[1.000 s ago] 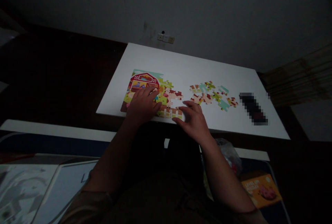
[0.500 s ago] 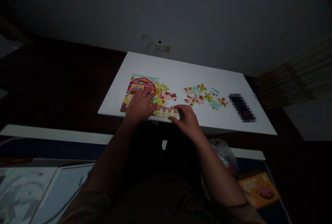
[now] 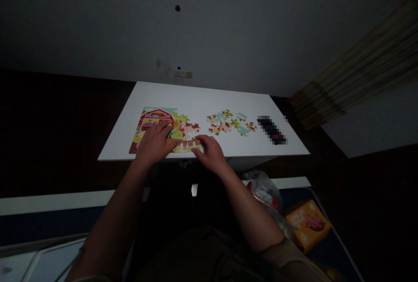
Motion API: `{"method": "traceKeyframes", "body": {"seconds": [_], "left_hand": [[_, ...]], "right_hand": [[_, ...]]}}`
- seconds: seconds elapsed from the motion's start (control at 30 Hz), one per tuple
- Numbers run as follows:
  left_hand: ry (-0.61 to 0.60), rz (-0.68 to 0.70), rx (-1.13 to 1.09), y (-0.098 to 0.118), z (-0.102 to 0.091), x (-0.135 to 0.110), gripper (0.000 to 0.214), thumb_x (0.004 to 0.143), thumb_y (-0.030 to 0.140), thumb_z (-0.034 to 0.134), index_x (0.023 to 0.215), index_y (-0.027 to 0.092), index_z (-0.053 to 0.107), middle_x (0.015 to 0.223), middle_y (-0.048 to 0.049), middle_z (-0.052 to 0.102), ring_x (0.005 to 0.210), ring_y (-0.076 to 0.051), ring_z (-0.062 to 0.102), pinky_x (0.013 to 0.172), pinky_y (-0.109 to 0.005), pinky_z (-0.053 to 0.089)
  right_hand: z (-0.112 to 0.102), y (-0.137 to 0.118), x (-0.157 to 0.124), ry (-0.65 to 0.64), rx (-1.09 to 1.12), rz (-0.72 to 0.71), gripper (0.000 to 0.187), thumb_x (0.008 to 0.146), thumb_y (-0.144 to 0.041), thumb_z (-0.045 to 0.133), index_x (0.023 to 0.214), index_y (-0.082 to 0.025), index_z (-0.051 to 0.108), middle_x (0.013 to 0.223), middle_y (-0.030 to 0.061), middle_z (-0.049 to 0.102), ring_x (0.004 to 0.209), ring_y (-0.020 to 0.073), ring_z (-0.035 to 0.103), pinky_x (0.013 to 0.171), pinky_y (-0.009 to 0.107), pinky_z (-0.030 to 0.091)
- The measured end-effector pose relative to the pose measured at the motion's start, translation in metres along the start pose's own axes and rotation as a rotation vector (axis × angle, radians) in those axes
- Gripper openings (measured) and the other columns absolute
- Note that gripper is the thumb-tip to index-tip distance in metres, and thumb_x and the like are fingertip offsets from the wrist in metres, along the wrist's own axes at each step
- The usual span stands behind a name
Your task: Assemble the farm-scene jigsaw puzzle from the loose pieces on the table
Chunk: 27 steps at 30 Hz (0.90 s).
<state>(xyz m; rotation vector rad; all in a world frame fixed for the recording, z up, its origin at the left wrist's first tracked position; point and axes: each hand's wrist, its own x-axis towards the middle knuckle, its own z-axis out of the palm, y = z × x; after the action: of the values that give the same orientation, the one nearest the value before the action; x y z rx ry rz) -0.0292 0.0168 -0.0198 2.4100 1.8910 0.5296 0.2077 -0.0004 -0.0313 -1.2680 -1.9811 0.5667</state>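
A partly joined jigsaw puzzle (image 3: 157,114) with a red barn lies at the left of the white table, by its near edge. My left hand (image 3: 153,142) rests flat on it with fingers stretched out, hiding part of the picture. At the puzzle's lower right, my right hand (image 3: 210,153) has thumb and fingers closed around a fence puzzle piece (image 3: 196,145). That piece lies against the bottom row; whether it is fully locked in, I cannot tell. Loose puzzle pieces (image 3: 225,126) are spread to the right, apart from both hands.
A blurred-out dark object (image 3: 271,130) lies at the right of the white table (image 3: 202,95). Below, on a dark blue seat, are a clear plastic bag (image 3: 264,190) and an orange puzzle box (image 3: 308,225). A wall with a socket (image 3: 183,74) stands behind the table.
The camera view has shifted, so the table appears further left. Both hands keep nearly the same places on the puzzle, the right one still at the fence piece.
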Motion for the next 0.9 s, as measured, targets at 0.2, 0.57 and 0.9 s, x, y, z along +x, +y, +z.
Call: {"method": "traceKeyframes", "body": {"seconds": [0.2,0.57,0.9], "left_hand": [[-0.022,-0.001,0.018,-0.001,0.001,0.002,0.059,0.088,0.056,0.052,0.136,0.02,0.054,0.147,-0.0099,0.047,0.132,-0.032,0.043,0.111,-0.046,0.032],[-0.031,0.023,0.094,-0.002,0.003,0.008,0.06,0.091,0.058,0.045,0.134,0.018,0.054,0.145,-0.0111,0.049,0.131,-0.031,0.046,0.111,-0.044,0.035],[-0.017,0.037,0.083,-0.005,0.009,0.013,0.054,0.09,0.056,0.048,0.134,0.024,0.054,0.144,-0.0099,0.05,0.132,-0.031,0.046,0.11,-0.048,0.037]], "right_hand": [[-0.017,0.013,-0.019,0.152,0.065,0.127,0.023,0.093,-0.035,0.05,0.107,-0.024,0.064,0.093,0.0034,0.068,0.084,0.0203,0.062,0.08,0.034,0.049],[-0.109,0.102,-0.025,0.328,-0.429,0.288,0.026,0.09,-0.034,0.048,0.098,-0.021,0.069,0.097,0.0088,0.069,0.097,0.0278,0.055,0.09,0.041,0.042],[-0.103,0.112,-0.026,0.437,-0.429,0.265,0.021,0.089,-0.025,0.044,0.095,-0.022,0.064,0.097,0.0105,0.065,0.094,0.0289,0.055,0.086,0.044,0.044]]}}
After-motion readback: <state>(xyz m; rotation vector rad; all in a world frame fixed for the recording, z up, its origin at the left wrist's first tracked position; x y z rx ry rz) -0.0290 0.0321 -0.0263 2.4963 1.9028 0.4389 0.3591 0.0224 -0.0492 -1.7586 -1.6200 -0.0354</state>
